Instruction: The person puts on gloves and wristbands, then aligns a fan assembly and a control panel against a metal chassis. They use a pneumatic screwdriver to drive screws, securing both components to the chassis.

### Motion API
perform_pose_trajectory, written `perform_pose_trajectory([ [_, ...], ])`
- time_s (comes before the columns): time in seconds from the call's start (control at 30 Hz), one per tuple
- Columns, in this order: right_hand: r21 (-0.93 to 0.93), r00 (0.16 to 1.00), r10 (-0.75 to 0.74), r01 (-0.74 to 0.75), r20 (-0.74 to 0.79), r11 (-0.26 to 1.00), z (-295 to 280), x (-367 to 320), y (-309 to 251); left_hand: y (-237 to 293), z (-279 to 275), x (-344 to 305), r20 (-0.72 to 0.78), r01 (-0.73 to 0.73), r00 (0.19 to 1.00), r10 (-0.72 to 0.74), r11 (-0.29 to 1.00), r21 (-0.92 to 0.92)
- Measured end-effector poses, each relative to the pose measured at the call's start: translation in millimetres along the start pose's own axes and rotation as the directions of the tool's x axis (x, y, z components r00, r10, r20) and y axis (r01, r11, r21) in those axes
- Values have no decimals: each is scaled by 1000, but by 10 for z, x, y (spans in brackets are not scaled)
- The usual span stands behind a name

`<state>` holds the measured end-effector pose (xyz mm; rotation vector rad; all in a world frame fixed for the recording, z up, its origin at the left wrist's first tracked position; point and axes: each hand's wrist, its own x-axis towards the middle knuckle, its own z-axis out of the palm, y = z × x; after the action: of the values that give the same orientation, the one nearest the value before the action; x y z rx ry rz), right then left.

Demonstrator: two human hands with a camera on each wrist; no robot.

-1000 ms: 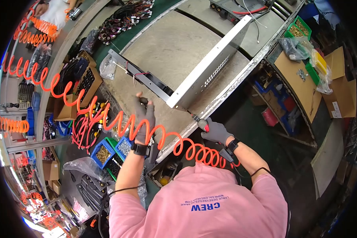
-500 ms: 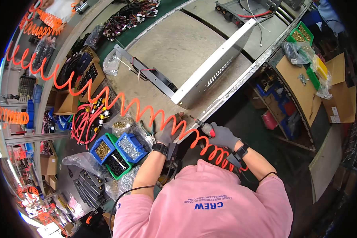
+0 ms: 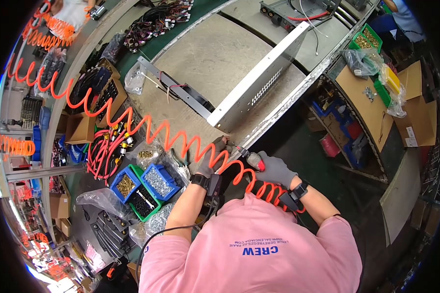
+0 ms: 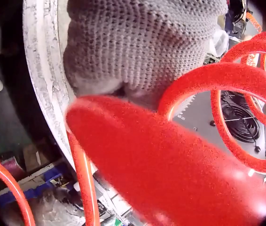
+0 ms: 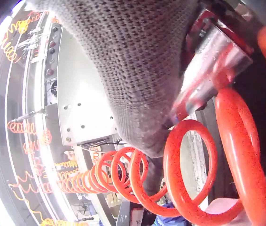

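My gloved right hand (image 3: 275, 169) grips a red and silver air screwdriver (image 3: 254, 160) at the table's front edge, its bit end pointing left. My gloved left hand (image 3: 209, 163) is just left of the bit, fingertips close to it. Whether those fingers pinch something I cannot tell. An orange coiled hose (image 3: 167, 139) crosses in front of the left hand and hides part of it, also in the left wrist view. Beyond both hands a white metal panel (image 3: 252, 83) with vent holes stands on edge, joined to a grey bar (image 3: 173, 88) with a black fan.
Left of my left arm sit blue bins (image 3: 160, 182) of screws and a green bin (image 3: 143, 202) of black parts. Red cables (image 3: 102, 154) lie behind them. A grey chassis (image 3: 288, 17) stands at the far end. Cardboard boxes (image 3: 418, 122) are at right.
My left hand has come down and right from beside the grey bar to the screwdriver's bit. The hose has shifted with it. My right hand stays on the screwdriver.
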<state>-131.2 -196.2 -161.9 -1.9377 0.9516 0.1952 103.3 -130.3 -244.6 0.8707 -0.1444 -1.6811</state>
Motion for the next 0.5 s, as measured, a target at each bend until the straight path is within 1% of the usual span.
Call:
perform_pose_trajectory([
  [0.03, -2, 1000, 0, 0, 0, 1000, -1, 5, -8, 15, 27, -10, 52, 36, 998, -31, 995, -89],
  [0.07, -25, 1000, -17, 16, -10, 1000, 2, 12, -15, 6, 68, -21, 53, 35, 998, -30, 995, -90],
  [0.13, -52, 999, -35, 34, -19, 998, 12, 29, -10, 49, 301, -91, -124, -12, 992, 16, 999, 32],
  [0.17, -45, 1000, -17, 17, -10, 999, 24, 48, 3, 92, 376, -142, -124, -15, 992, 19, 999, 30],
  [0.23, -41, 1000, -4, 4, 1, 999, 39, 69, 8, 152, 466, -232, -244, 36, 969, -23, 998, 52],
  [0.27, -35, 1000, -11, 11, 3, 999, 43, 73, 7, 138, 400, -223, -245, 32, 969, -19, 998, 50],
  [0.33, -32, 1000, -19, 19, 5, 999, 43, 77, -9, 61, 170, -150, -72, 31, 997, -30, 999, 16],
  [0.37, -32, 1000, -22, 22, 12, 999, 38, 76, -27, -1, 86, -108, -72, 28, 997, -27, 1000, 13],
  [0.43, -33, 1000, -26, 26, 18, 999, 17, 60, -62, -57, 51, -66, -80, -67, 994, 74, 994, 86],
  [0.5, -37, 999, -31, 32, 24, 999, -6, 39, -94, -37, 56, -107, -81, -58, 995, 64, 995, 79],
])
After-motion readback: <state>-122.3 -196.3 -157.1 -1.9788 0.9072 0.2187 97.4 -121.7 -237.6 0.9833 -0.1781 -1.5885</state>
